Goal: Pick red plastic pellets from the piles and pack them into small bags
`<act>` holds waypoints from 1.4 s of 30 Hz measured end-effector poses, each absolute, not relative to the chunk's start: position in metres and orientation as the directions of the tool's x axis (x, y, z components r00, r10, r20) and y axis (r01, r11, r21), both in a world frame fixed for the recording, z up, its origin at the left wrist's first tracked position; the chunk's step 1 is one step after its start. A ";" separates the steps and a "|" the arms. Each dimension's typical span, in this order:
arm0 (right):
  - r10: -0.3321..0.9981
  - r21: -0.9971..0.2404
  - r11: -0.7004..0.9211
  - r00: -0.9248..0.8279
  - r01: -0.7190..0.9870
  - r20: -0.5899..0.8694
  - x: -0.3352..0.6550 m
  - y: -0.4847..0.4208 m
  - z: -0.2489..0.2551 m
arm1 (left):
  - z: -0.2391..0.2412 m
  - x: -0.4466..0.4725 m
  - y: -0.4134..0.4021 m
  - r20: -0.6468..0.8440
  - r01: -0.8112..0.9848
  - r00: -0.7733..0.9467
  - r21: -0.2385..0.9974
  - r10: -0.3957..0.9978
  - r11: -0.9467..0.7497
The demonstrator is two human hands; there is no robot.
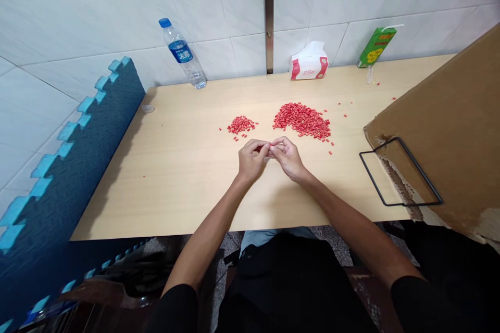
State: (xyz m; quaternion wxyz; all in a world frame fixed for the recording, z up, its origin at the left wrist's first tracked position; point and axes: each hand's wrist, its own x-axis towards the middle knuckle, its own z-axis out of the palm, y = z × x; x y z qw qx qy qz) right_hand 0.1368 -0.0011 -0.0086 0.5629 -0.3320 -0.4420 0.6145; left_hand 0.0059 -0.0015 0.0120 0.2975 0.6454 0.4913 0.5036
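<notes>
A small red piece (pixel 271 144) shows between the fingertips of both hands, the left hand (pixel 250 159) and right hand (pixel 289 158) together, pinched on it. Just beyond lie two red piles, the smaller pile (pixel 241 124) left, the larger pile (pixel 302 119) right. One bottle (pixel 182 53), one tissue pack (pixel 309 65) and one green carton (pixel 377 48) line the wooden desk (pixel 175 166) by a tiled wall (pixel 117 10).

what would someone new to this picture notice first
Most likely the larger pile of small red pieces, vivid on the pale table, with a smaller pile to its left. Just in front, the left hand and right hand meet around a tiny red piece. A blue jigsaw-edged foam mat stands along the table's left side.
</notes>
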 end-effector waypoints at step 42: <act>0.977 -0.961 0.214 0.042 -0.173 0.209 0.134 -0.005 -0.018 | 0.007 0.010 -0.006 0.537 0.451 0.034 0.744 0.843 -0.492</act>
